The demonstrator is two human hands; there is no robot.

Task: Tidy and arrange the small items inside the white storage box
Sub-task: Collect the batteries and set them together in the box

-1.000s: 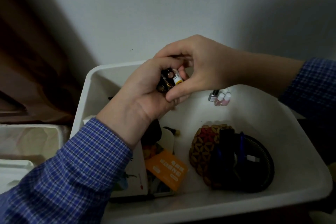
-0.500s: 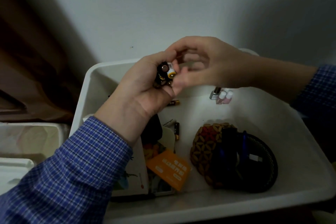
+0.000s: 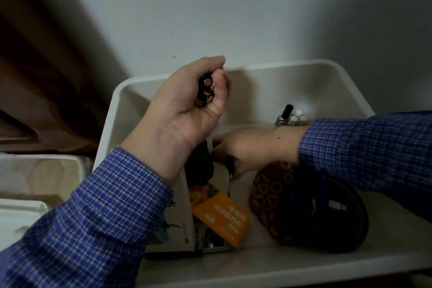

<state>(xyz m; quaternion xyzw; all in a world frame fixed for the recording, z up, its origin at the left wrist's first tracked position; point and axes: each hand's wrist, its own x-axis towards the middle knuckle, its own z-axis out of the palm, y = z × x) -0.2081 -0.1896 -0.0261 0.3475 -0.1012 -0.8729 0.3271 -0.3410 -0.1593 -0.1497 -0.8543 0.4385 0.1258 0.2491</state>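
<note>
White storage box [image 3: 268, 271]: near rim runs across the bottom of my view; small items lie inside it.

Items nearest me, on the box floor: orange card [image 3: 221, 217], lying tilted over a pile of printed papers; beside it to the left a white illustrated card [image 3: 180, 222], standing on edge. To the right, a patterned brown pouch [image 3: 266, 196] touching a dark round case [image 3: 327, 215] with a blue strap and a white tag on it.

My right hand [image 3: 247, 147]: reaching down into the middle of the box, knuckles up. Fingers curl round a single battery [image 3: 231, 168], dark with a gold tip, which pokes out below them near the pouch. Grip clamped on it.

My left hand [image 3: 184, 110]: held raised above the box's left side, palm toward me. Fingers and thumb closed tight round a bundle of batteries [image 3: 205, 89]; only their ends show, dark and gold, between thumb and forefinger.

Far side of the box: small bottles [image 3: 292, 116], one dark-capped, the others white-capped, standing together against the back wall, just beyond my right wrist.
</note>
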